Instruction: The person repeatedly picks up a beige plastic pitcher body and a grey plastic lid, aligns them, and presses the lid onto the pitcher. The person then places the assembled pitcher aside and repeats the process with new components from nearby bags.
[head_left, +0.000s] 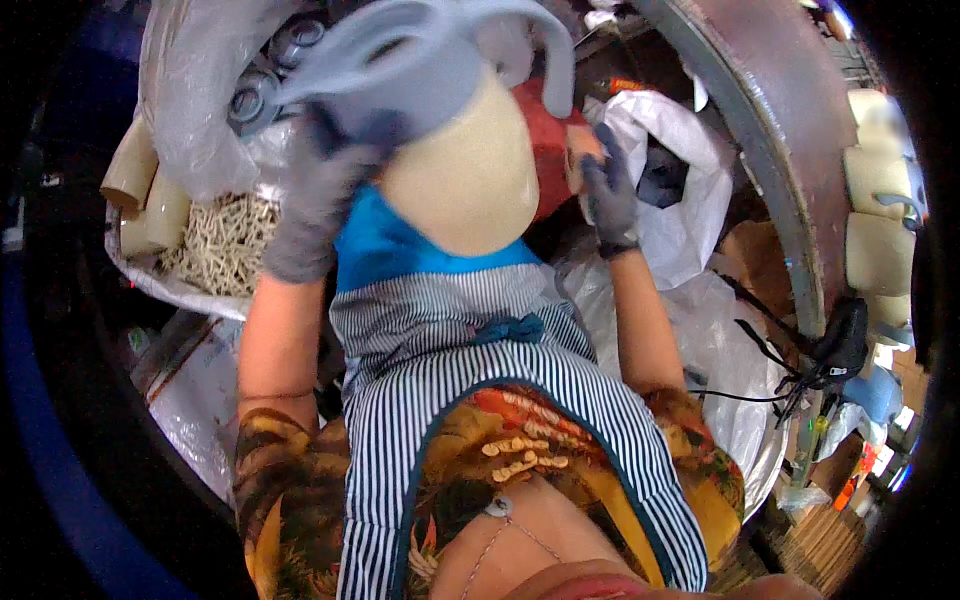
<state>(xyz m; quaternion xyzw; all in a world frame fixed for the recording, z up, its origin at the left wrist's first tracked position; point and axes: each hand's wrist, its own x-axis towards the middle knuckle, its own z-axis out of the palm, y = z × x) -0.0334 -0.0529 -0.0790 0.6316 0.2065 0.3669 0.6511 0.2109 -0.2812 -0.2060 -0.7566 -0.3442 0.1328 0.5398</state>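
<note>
A large plastic jug with a cream body and a grey-blue top and handle is tilted above my lap. My left hand, in a grey glove, grips it by the grey-blue part at its left side; motion blurs both. To the right of the jug is my gloved right hand, apart from it, with fingers raised and somewhat spread. A tan-orange patch shows at those fingers, and I cannot make out whether it is bare skin or a small piece. Behind the jug, close to this hand, a red object is partly hidden.
On the left, a lined sack holds many small pale pieces and cream tubes. Grey round parts lie in clear plastic beyond. An open white bag stands right, beside a curved metal edge. Further right are several cream jugs.
</note>
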